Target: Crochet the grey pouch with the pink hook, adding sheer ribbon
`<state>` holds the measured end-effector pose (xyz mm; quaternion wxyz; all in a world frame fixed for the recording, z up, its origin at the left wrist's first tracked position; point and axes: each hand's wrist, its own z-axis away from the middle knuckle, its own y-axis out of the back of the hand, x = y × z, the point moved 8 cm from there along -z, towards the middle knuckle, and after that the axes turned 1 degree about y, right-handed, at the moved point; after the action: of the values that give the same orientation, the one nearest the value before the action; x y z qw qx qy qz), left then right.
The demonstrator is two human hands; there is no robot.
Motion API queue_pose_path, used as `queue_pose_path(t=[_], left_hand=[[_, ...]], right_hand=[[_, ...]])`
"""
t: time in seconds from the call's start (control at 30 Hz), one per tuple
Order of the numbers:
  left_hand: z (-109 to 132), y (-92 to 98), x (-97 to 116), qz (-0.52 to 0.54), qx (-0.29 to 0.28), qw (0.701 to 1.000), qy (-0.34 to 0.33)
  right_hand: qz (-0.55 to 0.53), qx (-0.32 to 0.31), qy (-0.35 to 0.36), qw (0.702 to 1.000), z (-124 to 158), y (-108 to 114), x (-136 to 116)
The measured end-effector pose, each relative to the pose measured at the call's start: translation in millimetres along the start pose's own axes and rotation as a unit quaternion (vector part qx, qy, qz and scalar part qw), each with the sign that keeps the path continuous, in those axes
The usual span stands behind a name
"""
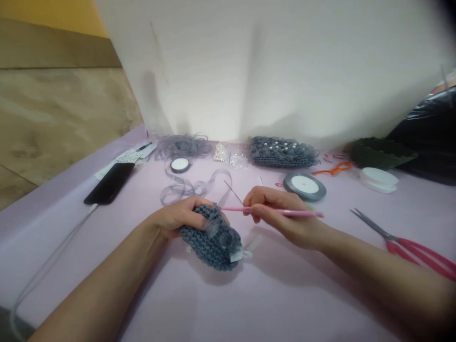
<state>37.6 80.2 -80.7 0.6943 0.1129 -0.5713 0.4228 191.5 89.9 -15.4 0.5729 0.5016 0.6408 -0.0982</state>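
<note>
My left hand (183,216) is closed on a grey-blue crocheted piece (210,244), with the thumb lying across its upper side. Sheer grey ribbon (213,223) is worked into the top of the piece, and a small pale tag or strip (236,256) shows at its right end. In my right hand (274,213) is a pink crochet hook (292,213), held like a pencil, its tip at the upper edge of the piece. A thin needle (233,191) also sticks out from the fingers of that hand. Loose grey ribbon (199,187) trails over the table behind the left hand.
Scissors (392,240) with red handles lie at right. Ribbon spools (304,186), white beads (220,153), orange scissors (337,168) and a beaded crocheted piece (283,152) line the back by the wall. A phone (110,183) with a white cable (59,256) lies at left.
</note>
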Motion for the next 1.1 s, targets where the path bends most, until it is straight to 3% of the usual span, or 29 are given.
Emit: queue_pose_path(t=[0.13, 0.37, 0.47, 0.7, 0.97, 1.1], left_hand=[[-0.5, -0.1, -1.0, 0.005, 0.003, 1.000, 0.001], [-1.0, 2.7, 1.7, 0.012, 0.015, 1.000, -0.005], [-0.4, 3.1, 1.3, 0.001, 0.014, 1.000, -0.001], [-0.4, 3.0, 0.4, -0.012, 0.023, 1.000, 0.004], [-11.8, -4.2, -12.0, -0.028, 0.063, 0.998, 0.008], [-18.1, -15.0, -15.9, -0.071, 0.060, 0.996, -0.013]], right_hand=[[0.050, -0.008, 0.087, 0.995, 3.3, -2.1, -21.6], [0.088, -0.048, 0.105, 0.989, 2.6, -0.2, -24.1], [0.077, -0.060, 0.068, 0.993, 2.2, 1.2, -19.3], [-0.079, -0.024, -0.068, 0.994, -2.5, 6.3, 17.0], [-0.219, -0.036, -0.119, 0.968, 2.9, -31.4, 29.7], [-0.304, 0.001, -0.083, 0.949, 1.9, -35.7, 26.8]])
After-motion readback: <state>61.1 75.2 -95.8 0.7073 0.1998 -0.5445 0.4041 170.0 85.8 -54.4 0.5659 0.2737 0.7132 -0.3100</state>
